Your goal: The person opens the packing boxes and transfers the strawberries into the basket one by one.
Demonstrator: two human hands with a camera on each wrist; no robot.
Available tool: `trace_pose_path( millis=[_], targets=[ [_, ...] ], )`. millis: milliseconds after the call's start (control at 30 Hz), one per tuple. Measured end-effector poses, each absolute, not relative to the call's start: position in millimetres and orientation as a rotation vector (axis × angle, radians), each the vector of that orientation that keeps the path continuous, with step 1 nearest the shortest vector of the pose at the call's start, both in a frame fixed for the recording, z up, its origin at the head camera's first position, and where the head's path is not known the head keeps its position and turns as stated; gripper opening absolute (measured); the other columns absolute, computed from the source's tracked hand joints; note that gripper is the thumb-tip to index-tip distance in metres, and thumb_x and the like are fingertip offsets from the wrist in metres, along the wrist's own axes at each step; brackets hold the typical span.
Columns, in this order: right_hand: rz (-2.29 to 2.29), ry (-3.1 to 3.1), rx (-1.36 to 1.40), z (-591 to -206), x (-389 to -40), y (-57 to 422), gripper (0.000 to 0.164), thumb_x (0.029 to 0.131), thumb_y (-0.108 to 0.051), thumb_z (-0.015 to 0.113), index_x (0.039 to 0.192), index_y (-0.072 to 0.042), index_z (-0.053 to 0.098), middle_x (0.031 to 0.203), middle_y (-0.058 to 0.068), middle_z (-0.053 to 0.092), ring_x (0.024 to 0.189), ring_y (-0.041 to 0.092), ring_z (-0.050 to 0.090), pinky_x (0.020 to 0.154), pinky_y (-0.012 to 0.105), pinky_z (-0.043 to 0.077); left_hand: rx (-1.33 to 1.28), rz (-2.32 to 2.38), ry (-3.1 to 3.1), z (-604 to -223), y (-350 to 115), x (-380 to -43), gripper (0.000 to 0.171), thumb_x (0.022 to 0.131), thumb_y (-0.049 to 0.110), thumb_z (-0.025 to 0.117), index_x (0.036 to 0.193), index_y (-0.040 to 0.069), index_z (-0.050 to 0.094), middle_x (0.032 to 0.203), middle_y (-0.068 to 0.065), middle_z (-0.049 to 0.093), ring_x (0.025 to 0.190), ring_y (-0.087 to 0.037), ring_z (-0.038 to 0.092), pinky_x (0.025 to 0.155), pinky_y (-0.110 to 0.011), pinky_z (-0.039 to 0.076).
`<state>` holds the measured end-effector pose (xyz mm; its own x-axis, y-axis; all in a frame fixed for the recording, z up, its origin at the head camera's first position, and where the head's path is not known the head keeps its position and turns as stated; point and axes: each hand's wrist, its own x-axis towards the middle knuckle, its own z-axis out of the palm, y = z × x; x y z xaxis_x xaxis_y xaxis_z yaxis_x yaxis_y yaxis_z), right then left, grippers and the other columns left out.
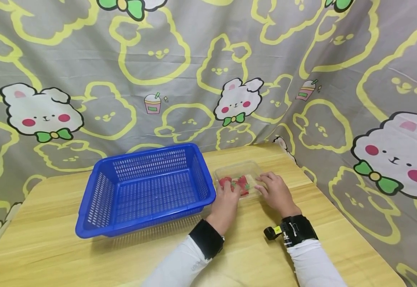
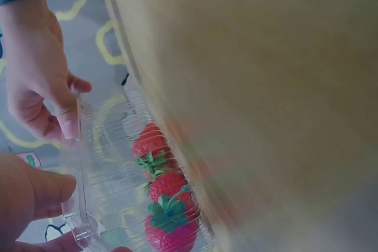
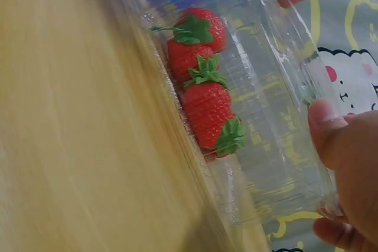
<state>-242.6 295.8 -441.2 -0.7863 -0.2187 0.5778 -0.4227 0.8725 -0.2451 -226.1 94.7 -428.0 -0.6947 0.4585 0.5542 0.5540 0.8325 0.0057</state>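
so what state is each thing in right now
Clear plastic container: held by its edges, whether lidded is unclear
Strawberries: inside the container, green leaves on
Blue plastic basket: upright, open-topped
Left grip: on the container's edge
Right grip: at the container's right end
Rabbit-print cloth: hanging, creased

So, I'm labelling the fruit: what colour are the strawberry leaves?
The strawberry leaves are green, clearest in the right wrist view.
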Motion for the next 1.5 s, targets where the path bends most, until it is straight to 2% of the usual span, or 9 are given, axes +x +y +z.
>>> trace_pose_path(
  millis=[200, 400, 667, 900, 1033, 1167, 1267, 1367, 1500],
  targets=[
    [0.462, -2.485, 0.462, -441, -242, 292, 0.026, 0.079, -0.018, 0.069, 0.1, -0.004, 0.065, 0.098, 0.011, 0.058, 0.089, 0.033, 0.053, 0.078, 0.044, 0.044, -0.674, -0.198, -2.453, -428, 97, -228, 0.029, 0.073, 0.006, 0.066, 0.102, 0.011, 0.06, 0.097, -0.017, 0.052, 0.087, -0.037, 0.052, 0.077, -0.042, 0.047],
    [0.443, -2.451, 0.45, -441, -241, 290, 0.023, 0.078, -0.019, 0.071, 0.095, -0.004, 0.067, 0.091, 0.009, 0.058, 0.083, 0.031, 0.054, 0.073, 0.042, 0.045, -0.578, -0.212, -2.406, -429, 99, -229, 0.029, 0.072, 0.011, 0.069, 0.1, 0.011, 0.061, 0.095, -0.02, 0.05, 0.084, -0.031, 0.05, 0.076, -0.039, 0.043],
    [0.389, -2.419, 0.482, -444, -241, 288, 0.018, 0.077, -0.021, 0.071, 0.085, -0.005, 0.067, 0.085, 0.006, 0.058, 0.077, 0.028, 0.052, 0.072, 0.04, 0.043, -0.596, -0.035, -2.451, -430, 99, -229, 0.023, 0.075, 0.013, 0.063, 0.099, 0.013, 0.061, 0.094, -0.016, 0.055, 0.09, -0.029, 0.049, 0.081, -0.04, 0.037],
    [0.528, -2.495, 0.463, -442, -241, 294, 0.019, 0.077, -0.021, 0.072, 0.087, -0.007, 0.066, 0.116, 0.018, 0.057, 0.093, 0.038, 0.051, 0.079, 0.046, 0.043, -0.68, -0.061, -2.492, -430, 96, -230, 0.025, 0.078, 0.005, 0.059, 0.101, 0.014, 0.062, 0.1, -0.017, 0.056, 0.097, -0.037, 0.051, 0.09, -0.048, 0.038],
    [0.782, -2.615, 0.477, -437, -239, 307, 0.026, 0.076, -0.015, 0.072, 0.1, -0.006, 0.067, 0.131, 0.016, 0.048, 0.091, 0.032, 0.057, 0.08, 0.043, 0.046, -0.751, 0.01, -2.549, -426, 94, -230, 0.03, 0.079, 0.003, 0.058, 0.108, 0.011, 0.058, 0.106, -0.023, 0.058, 0.1, -0.043, 0.054, 0.09, -0.049, 0.042],
    [0.959, -2.654, 0.54, -437, -239, 320, 0.037, 0.076, -0.006, 0.07, 0.112, -0.004, 0.063, 0.134, 0.014, 0.045, 0.103, 0.029, 0.056, 0.073, 0.035, 0.051, -0.774, 0.078, -2.61, -424, 93, -228, 0.034, 0.085, -0.001, 0.05, 0.117, 0.009, 0.054, 0.113, -0.026, 0.056, 0.1, -0.049, 0.053, 0.069, -0.045, 0.053],
    [0.962, -2.614, 0.597, -440, -241, 324, 0.036, 0.077, -0.004, 0.068, 0.113, -0.002, 0.063, 0.131, 0.014, 0.048, 0.114, 0.029, 0.05, 0.074, 0.033, 0.051, -0.758, 0.162, -2.589, -426, 95, -226, 0.035, 0.089, -0.004, 0.041, 0.12, 0.007, 0.054, 0.115, -0.026, 0.056, 0.099, -0.049, 0.053, 0.049, -0.037, 0.053],
    [0.914, -2.545, 0.602, -443, -242, 325, 0.03, 0.078, -0.004, 0.067, 0.108, -0.003, 0.066, 0.124, 0.013, 0.055, 0.106, 0.027, 0.055, 0.072, 0.031, 0.051, -0.727, 0.249, -2.5, -428, 98, -223, 0.032, 0.092, -0.001, 0.036, 0.116, 0.006, 0.056, 0.112, -0.026, 0.058, 0.093, -0.047, 0.057, 0.04, -0.031, 0.049],
    [0.836, -2.489, 0.565, -446, -242, 324, 0.025, 0.077, -0.007, 0.069, 0.102, -0.005, 0.069, 0.116, 0.009, 0.06, 0.089, 0.02, 0.06, 0.065, 0.029, 0.049, -0.712, 0.302, -2.388, -430, 99, -223, 0.031, 0.092, 0.002, 0.035, 0.111, 0.006, 0.058, 0.107, -0.025, 0.06, 0.086, -0.045, 0.06, 0.04, -0.031, 0.05]
  ],
)
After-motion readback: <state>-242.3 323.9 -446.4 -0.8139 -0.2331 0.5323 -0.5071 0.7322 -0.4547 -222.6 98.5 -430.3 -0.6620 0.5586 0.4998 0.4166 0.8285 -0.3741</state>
